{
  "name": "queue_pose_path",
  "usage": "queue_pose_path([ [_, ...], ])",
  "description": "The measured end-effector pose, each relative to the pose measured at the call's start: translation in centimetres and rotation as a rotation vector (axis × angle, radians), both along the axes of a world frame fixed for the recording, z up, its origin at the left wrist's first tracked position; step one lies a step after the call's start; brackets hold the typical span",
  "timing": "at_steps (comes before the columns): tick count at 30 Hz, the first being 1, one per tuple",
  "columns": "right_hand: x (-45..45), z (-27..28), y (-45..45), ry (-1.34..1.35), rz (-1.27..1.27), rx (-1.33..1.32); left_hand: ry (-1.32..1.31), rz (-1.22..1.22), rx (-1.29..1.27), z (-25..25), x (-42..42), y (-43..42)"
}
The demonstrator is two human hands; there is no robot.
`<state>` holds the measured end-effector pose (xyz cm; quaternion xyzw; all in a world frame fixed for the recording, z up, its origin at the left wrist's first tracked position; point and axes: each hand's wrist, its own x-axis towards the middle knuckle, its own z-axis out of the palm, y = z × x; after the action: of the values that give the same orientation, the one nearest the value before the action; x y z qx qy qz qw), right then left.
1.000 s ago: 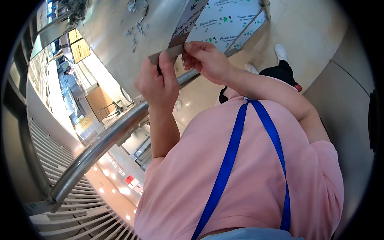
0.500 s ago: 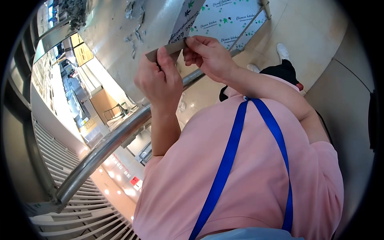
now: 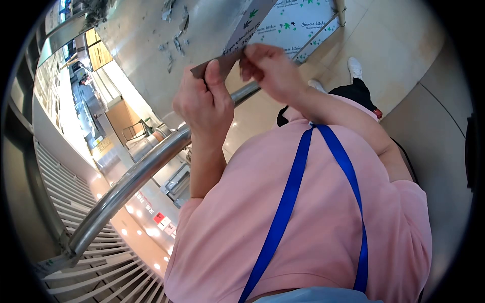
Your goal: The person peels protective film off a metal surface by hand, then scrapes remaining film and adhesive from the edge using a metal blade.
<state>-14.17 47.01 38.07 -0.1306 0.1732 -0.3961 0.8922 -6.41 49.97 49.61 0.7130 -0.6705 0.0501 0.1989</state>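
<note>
My left hand (image 3: 204, 103) pinches the folded brownish-grey end of a film strip (image 3: 222, 61) between thumb and fingers. The strip runs up and away from the hands, with dark print and leaf marks on its upper part (image 3: 250, 22). Blurred by motion, my right hand (image 3: 273, 73) is closed on the strip's right edge with thumb and fingertips. Beneath the strip lies a metal surface (image 3: 136, 50), with torn grey film scraps (image 3: 180, 33) stuck to it. To its right is a panel covered in white film (image 3: 298, 25) printed "Chinese kitchen" with green leaves.
A round metal bar (image 3: 129, 184) crosses below my hands. White slats (image 3: 101, 252) curve at the lower left. A blue lanyard (image 3: 283, 212) hangs over the pink shirt (image 3: 323, 202). A white shoe (image 3: 354, 68) stands on the tiled floor (image 3: 399, 45).
Both hands have shifted slightly right, still on the strip. The strip's held end now looks darker and more tilted. My right hand has become blurred.
</note>
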Motion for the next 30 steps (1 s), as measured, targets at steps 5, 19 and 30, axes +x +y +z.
queue_pose_path([
  [5, -2.0, -0.2, -0.4, -0.057, -0.079, -0.05, 0.062, -0.011, 0.011, -0.5, -0.7, 0.1],
  [19, -0.1, 1.6, 2.1, -0.039, 0.054, -0.052, 0.526, 0.168, -0.045, -0.2, 1.7, 1.5],
  [30, -1.4, 4.6, 2.1, 0.158, 0.107, -0.085, 0.965, 0.339, 0.122, 1.0, 2.6, 1.7],
])
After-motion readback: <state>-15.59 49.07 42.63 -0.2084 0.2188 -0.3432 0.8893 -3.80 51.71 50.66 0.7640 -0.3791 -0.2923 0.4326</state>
